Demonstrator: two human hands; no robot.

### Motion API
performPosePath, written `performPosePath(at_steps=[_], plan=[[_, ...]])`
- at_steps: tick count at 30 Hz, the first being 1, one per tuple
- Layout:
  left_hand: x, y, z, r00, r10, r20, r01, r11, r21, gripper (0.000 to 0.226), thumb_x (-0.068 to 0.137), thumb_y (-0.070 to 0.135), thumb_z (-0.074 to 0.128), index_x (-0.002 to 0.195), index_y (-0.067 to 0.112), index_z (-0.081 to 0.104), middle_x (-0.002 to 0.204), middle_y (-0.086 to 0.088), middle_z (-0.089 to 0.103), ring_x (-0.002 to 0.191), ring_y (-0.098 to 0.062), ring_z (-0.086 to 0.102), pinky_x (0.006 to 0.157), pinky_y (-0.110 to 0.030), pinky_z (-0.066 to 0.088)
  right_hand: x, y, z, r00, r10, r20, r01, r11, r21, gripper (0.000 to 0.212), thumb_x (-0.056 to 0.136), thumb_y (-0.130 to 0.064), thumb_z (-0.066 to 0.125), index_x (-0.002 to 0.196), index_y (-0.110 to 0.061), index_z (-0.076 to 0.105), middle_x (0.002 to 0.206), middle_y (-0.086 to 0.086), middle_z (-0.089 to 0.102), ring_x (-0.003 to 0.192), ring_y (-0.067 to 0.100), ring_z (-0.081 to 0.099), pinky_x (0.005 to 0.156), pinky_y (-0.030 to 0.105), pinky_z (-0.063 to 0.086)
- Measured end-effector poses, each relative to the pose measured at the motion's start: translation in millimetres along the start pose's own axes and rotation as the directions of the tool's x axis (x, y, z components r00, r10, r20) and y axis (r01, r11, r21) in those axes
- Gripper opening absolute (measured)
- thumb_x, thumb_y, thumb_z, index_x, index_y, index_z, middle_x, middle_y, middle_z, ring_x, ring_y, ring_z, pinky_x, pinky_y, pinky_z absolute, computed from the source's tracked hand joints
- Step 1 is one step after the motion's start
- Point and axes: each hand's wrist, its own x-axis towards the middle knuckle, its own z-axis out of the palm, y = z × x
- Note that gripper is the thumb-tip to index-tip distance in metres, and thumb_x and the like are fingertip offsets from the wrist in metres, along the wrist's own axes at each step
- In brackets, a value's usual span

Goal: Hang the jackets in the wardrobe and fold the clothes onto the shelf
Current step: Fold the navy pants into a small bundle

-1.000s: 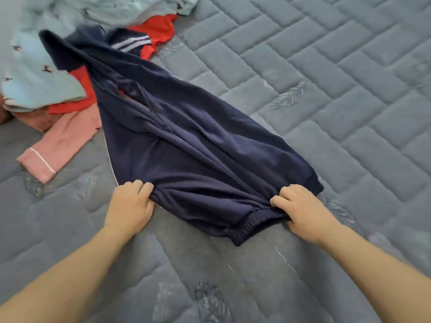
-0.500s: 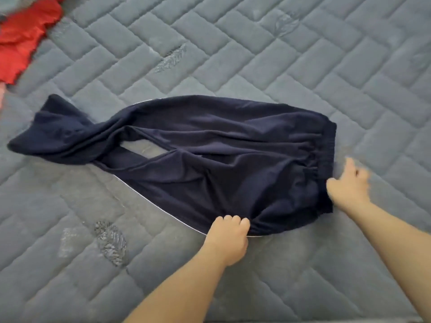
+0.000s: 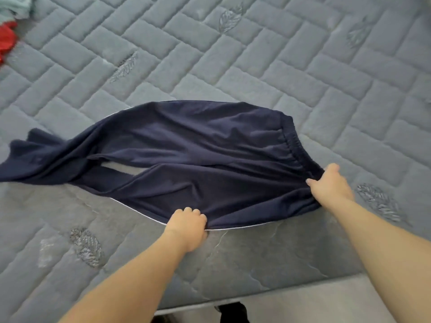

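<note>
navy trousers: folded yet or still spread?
Spread, not folded. The navy trousers lie flat along the mattress, legs apart, left hand gripping the side seam, right hand the waistband.

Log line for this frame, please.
navy trousers flat on mattress | left hand grips side seam | right hand grips waistband

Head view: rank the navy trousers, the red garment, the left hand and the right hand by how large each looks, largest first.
1. Navy trousers, by far the largest.
2 and 3. Left hand and right hand: they look about alike, so no ranking.
4. Red garment: smallest as seen, but the frame edge cuts it off and it lies farther away.
</note>
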Motion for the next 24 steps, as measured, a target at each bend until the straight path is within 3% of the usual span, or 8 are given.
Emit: performPosePath(at_steps=[3,7,11,14,17,19,21,24], plan=[[-3.5,38.5,-4.8,0.992,0.12,0.023,-0.118,0.991,-0.066,0.033,0.098,0.03,0.043,0.128,0.015,0.049,0.128,-0.007,0.051,0.119,-0.031,0.049,0.092,-0.041,0.039,-6.1,0.5,9.5,0.991,-0.047,-0.123,0.012,0.962,-0.273,0.075,0.084,-0.028,0.068,0.143,-0.013,0.025,0.14,0.024,0.036,0.127,0.042,0.039,0.104,0.048,0.033],[-12.6,5.3,-2.6,0.999,0.038,0.006,-0.037,0.991,-0.127,0.032,0.095,0.033,0.045,0.122,0.016,0.049,0.125,-0.007,0.049,0.118,-0.031,0.047,0.092,-0.042,0.038,-49.5,-43.7,61.4,0.893,-0.449,-0.037,0.41,0.844,-0.346,0.081,0.08,-0.02,0.061,0.152,-0.011,0.024,0.154,0.02,0.019,0.138,0.039,0.024,0.116,0.049,0.018],[-29.6,-83.5,16.6,0.972,-0.232,-0.034,0.217,0.946,-0.242,0.03,0.092,0.032,0.045,0.119,0.019,0.049,0.123,-0.004,0.047,0.116,-0.029,0.045,0.092,-0.041,0.041,-108.4,-111.4,125.0,0.664,-0.746,0.045,0.718,0.62,-0.316,0.063,0.059,-0.017,0.075,0.121,-0.005,0.062,0.128,0.019,0.055,0.107,0.039,0.054,0.096,0.049,0.044],[-51.3,-151.2,40.4,0.882,-0.463,-0.086,0.42,0.857,-0.301,0.033,0.09,0.032,0.049,0.12,0.02,0.047,0.122,-0.003,0.045,0.114,-0.029,0.045,0.088,-0.04,0.042,-155.0,-164.6,153.3,0.566,-0.813,0.135,0.813,0.525,-0.249,0.055,0.062,-0.019,0.073,0.116,-0.009,0.064,0.114,0.012,0.06,0.09,0.031,0.058,0.081,0.043,0.049],[-75.3,-209.0,63.6,0.787,-0.615,-0.047,0.56,0.743,-0.367,0.045,0.088,0.033,0.055,0.127,0.019,0.041,0.129,-0.004,0.041,0.121,-0.03,0.043,0.091,-0.042,0.041,-185.0,-206.7,174.7,0.428,-0.893,0.136,0.891,0.392,-0.23,0.064,0.06,-0.017,0.074,0.122,-0.008,0.061,0.12,0.015,0.059,0.096,0.033,0.058,0.084,0.044,0.049],[-89.4,-246.0,80.0,0.758,-0.651,-0.031,0.585,0.7,-0.409,0.059,0.086,0.033,0.058,0.138,0.021,0.033,0.139,-0.004,0.036,0.127,-0.031,0.039,0.096,-0.044,0.04,-200.0,-233.8,186.8,0.336,-0.928,0.159,0.924,0.292,-0.248,0.063,0.059,-0.018,0.074,0.12,-0.009,0.061,0.117,0.015,0.059,0.096,0.033,0.058,0.083,0.044,0.048],[-98.0,-282.3,93.7,0.766,-0.643,-0.03,0.567,0.696,-0.44,0.074,0.085,0.033,0.06,0.149,0.025,0.022,0.15,-0.006,0.026,0.133,-0.032,0.034,0.103,-0.046,0.039,-217.6,-259.8,198.7,0.267,-0.946,0.181,0.939,0.214,-0.269,0.046,0.055,-0.019,0.078,0.098,-0.012,0.064,0.092,0.009,0.06,0.076,0.029,0.057,0.065,0.037,0.042],[-96.6,-325.1,102.9,0.831,-0.54,-0.133,0.465,0.806,-0.366,0.087,0.085,0.033,0.061,0.156,0.032,0.012,0.16,-0.013,0.014,0.144,-0.034,0.023,0.114,-0.047,0.029,-245.9,-287.2,220.3,0.225,-0.949,0.219,0.932,0.144,-0.332,0.038,0.05,-0.016,0.081,0.077,-0.016,0.053,0.074,0.005,0.051,0.061,0.026,0.05,0.056,0.033,0.027]])
